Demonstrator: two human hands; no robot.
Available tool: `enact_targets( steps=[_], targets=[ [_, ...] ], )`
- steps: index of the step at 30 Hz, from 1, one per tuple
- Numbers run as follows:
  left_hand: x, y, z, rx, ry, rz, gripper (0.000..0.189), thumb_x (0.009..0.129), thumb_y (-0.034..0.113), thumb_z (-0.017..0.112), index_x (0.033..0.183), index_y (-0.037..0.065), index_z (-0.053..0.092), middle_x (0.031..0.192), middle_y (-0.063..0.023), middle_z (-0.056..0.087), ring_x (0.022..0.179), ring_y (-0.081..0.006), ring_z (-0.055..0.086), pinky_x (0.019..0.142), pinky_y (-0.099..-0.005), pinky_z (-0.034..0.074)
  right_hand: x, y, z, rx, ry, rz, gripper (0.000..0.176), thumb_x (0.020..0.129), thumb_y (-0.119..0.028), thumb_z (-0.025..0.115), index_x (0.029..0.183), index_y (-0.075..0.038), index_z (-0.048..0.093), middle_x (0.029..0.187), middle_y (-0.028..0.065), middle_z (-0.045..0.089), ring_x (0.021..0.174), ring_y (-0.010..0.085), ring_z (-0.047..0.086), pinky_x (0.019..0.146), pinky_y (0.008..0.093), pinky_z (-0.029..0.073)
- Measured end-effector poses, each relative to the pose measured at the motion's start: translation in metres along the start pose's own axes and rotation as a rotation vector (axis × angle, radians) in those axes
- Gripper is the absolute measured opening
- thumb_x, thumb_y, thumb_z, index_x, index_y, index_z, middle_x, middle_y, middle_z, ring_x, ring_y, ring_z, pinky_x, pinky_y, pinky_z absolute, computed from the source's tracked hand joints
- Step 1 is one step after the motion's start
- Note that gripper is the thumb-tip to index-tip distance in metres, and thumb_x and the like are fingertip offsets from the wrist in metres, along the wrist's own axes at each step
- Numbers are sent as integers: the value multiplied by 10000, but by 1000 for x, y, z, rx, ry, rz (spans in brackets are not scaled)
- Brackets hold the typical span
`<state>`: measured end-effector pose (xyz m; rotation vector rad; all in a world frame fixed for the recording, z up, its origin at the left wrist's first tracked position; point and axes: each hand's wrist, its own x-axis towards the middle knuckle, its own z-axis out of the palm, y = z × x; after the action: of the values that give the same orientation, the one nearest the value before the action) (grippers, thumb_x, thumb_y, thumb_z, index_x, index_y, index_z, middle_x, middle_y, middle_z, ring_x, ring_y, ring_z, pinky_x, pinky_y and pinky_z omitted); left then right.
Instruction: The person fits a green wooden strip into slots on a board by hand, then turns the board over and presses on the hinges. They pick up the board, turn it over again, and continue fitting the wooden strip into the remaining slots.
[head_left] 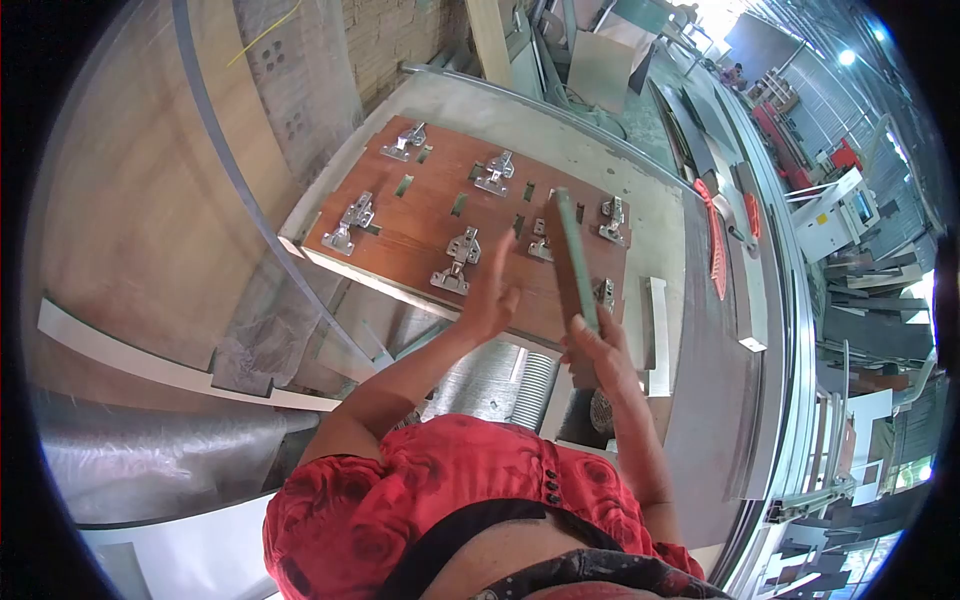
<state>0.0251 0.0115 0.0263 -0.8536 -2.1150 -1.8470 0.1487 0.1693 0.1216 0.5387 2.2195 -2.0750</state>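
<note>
A long narrow wooden strip [571,255] with a greenish edge stands tilted up in my right hand [600,355], its fingers wrapped round the lower part. My left hand [490,300] is open, fingers stretched, over the front edge of a reddish-brown board [400,240], with nothing seen in it. Several metal cabinet hinges lie on this board, among them one hinge [457,262] just left of my left hand and another hinge [494,173] farther back. Small rectangular slots are cut through the board. The strip partly hides a hinge [540,243] behind it.
A pale worktable [655,215] carries the board. To the right are a red-handled tool [714,240] and a long grey panel [705,370]. Large wooden sheets [130,200] lean at the left. A ribbed hose [533,390] runs below the table's front.
</note>
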Motion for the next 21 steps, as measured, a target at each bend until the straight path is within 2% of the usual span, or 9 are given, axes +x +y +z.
enact_targets(
  steps=[2, 4, 7, 8, 10, 13, 15, 17, 21],
  targets=[
    [11, 8, -27, -22, 149, 103, 675, 810, -7, 529, 1434, 45, 280, 1357, -205, 422, 1263, -330, 434, 1054, -409, 341, -6, 3, 9, -3, -41, -13, 522, 897, -305, 641, 1279, 0, 458, 824, 43, 549, 633, 110, 554, 570, 251, 480],
    [18, 3, -57, 213, 253, 20, 624, 817, 8, 545, 1405, 42, 340, 1261, -198, 518, 1170, -333, 514, 1012, -414, 381, -7, 12, 16, -10, -100, -51, 548, 878, -308, 666, 1280, 2, 460, 826, 44, 550, 636, 107, 545, 574, 250, 481],
    [16, -40, -86, 350, 279, 34, 569, 819, 35, 562, 1365, 39, 401, 1158, -192, 586, 1112, -338, 548, 983, -432, 400, -2, 24, 19, -105, -156, 24, 539, 876, -316, 668, 1252, 15, 472, 813, 41, 550, 643, 107, 549, 572, 249, 481],
    [14, -53, -91, 354, 288, 34, 569, 819, 35, 562, 1365, 39, 401, 1158, -192, 586, 1112, -338, 548, 983, -432, 400, 1, 34, 19, -109, -141, 20, 505, 876, -324, 666, 1202, 21, 493, 791, 34, 541, 643, 108, 555, 567, 248, 479],
    [12, -62, -98, 463, 202, -23, 554, 822, 56, 599, 1349, 56, 428, 1095, -173, 620, 1046, -311, 589, 909, -421, 448, 7, 45, 16, -129, -165, 44, 488, 878, -329, 662, 1179, 20, 501, 784, 33, 536, 644, 110, 558, 563, 249, 480],
    [14, -70, -95, 627, 186, 20, 547, 803, 29, 592, 1329, 65, 448, 1043, -165, 630, 991, -336, 590, 877, -433, 462, 6, 33, 17, -112, -175, 70, 464, 881, -335, 654, 1149, 15, 511, 771, 36, 531, 648, 115, 563, 555, 256, 486],
    [15, -75, -92, 650, 217, 12, 528, 801, 24, 585, 1313, 69, 465, 1042, -161, 629, 980, -336, 589, 871, -428, 465, 8, 28, 20, -79, -165, 75, 456, 883, -338, 651, 1142, 12, 514, 765, 40, 531, 652, 118, 566, 551, 261, 490],
    [15, -80, -92, 670, 248, 5, 510, 798, 20, 578, 1296, 73, 481, 1040, -157, 628, 969, -336, 587, 866, -424, 468, 14, 31, 22, -54, -126, -51, 444, 888, -330, 642, 1142, 10, 511, 786, 58, 545, 675, 125, 576, 548, 273, 506],
    [15, -79, -94, 530, 288, -77, 433, 815, 31, 538, 1247, 44, 513, 1018, -169, 642, 977, -334, 595, 889, -427, 460, 26, 41, 22, -44, -142, 50, 446, 890, -323, 639, 1159, 5, 501, 797, 68, 554, 680, 129, 575, 551, 281, 514]
  ],
)
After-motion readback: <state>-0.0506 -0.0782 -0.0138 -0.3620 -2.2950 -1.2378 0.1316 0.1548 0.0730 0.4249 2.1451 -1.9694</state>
